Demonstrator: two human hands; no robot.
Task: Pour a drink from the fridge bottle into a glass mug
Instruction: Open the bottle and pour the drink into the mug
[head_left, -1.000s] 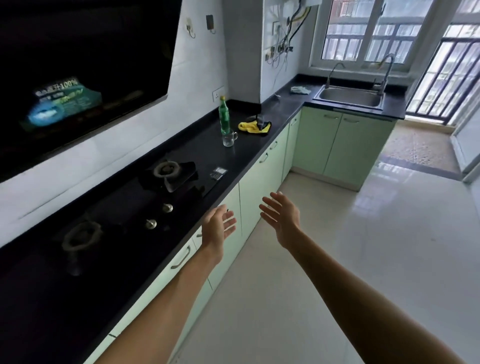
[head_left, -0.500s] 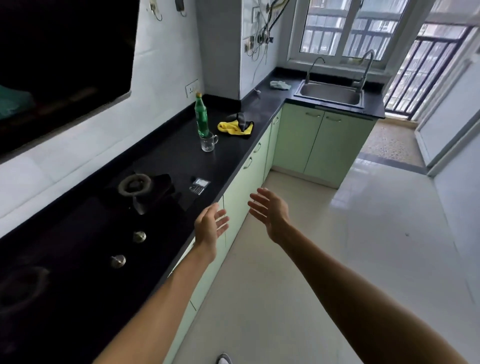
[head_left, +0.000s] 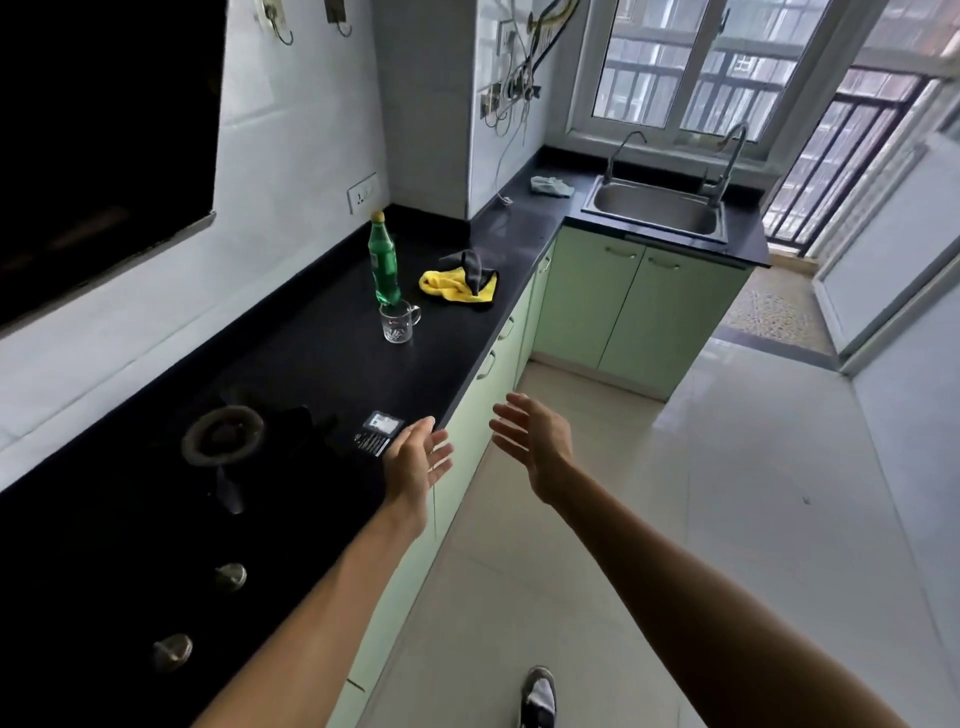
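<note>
The black counter (head_left: 322, 332) runs along the left, its front edge bordering a wide tiled floor (head_left: 675, 519). The green bottle (head_left: 384, 265) stands upright mid-counter, the glass mug (head_left: 399, 322) just in front. The left hand (head_left: 415, 460) and right hand (head_left: 535, 441) reach forward, fingers spread, holding nothing.

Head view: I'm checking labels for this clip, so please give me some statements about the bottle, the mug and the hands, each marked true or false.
1. The green plastic bottle with a yellow cap stands upright on the black countertop, close behind the clear glass mug. True.
2. The mug is full of drink. False: it looks empty.
3. The left hand grips the bottle. False: it is open and empty, near the counter's edge, far from the bottle.
4. The right hand is open and holds nothing. True.
</note>
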